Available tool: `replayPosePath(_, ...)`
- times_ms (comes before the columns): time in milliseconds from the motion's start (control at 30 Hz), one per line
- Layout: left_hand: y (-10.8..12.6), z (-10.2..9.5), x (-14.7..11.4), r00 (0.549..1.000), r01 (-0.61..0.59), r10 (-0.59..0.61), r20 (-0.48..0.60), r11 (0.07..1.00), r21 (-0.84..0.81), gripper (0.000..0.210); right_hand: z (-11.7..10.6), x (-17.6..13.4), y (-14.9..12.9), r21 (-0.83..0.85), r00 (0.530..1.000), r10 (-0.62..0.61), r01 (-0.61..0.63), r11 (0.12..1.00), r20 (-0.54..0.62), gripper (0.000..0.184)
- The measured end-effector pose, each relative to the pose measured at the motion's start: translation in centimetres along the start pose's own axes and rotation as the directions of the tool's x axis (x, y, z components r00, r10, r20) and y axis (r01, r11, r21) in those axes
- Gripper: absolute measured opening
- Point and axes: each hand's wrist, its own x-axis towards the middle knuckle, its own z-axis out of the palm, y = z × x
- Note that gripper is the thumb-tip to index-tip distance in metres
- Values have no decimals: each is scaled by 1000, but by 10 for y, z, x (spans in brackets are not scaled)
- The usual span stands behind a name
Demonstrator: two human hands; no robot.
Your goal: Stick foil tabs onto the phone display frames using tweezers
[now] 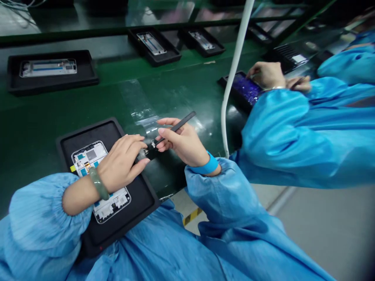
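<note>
My right hand (187, 146) is closed around dark tweezers (179, 124), which slant down to the left. A tiny silvery part (153, 144) shows at their tip, close to my left fingers. My left hand (123, 160) reaches over the right side of a black tray (139, 207), its thumb and forefinger curled round a small piece (144, 151) too blurred to name. Beneath that wrist, partly hidden, lies an open phone housing (113, 205) with white and blue areas inside and a yellow tab (73, 168) on its left edge.
Further black trays with phone housings stand along the back, one at the left (52, 84) and others towards the middle (158, 58). A white cable (233, 78) hangs down right of my hand. Beyond it, a co-worker's hand (268, 74) works over a dark tray (241, 101).
</note>
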Motion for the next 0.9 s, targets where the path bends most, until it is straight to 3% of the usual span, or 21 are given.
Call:
replayPosePath(133, 0, 6, 6, 999, -18, 15, 40, 996, 87, 27, -3, 7, 7, -110, 988, 155, -157, 982, -26, 31)
replayPosePath(367, -3, 12, 13, 999, 26, -29, 22, 990, 137, 39, -13, 8, 9, -97, 968, 251, -247, 964, 31, 46)
replayPosePath(700, -2, 17, 17, 992, 40, -53, 114, 993, 113, 46, -13, 10, 10, 164, 970, 238, -243, 956, 51, 34)
replayPosePath(900, 1, 17, 17, 995, 88, -93, 38, 990, 112, 21, -8, 4, 8, 217, 965, 256, -261, 941, 52, 33)
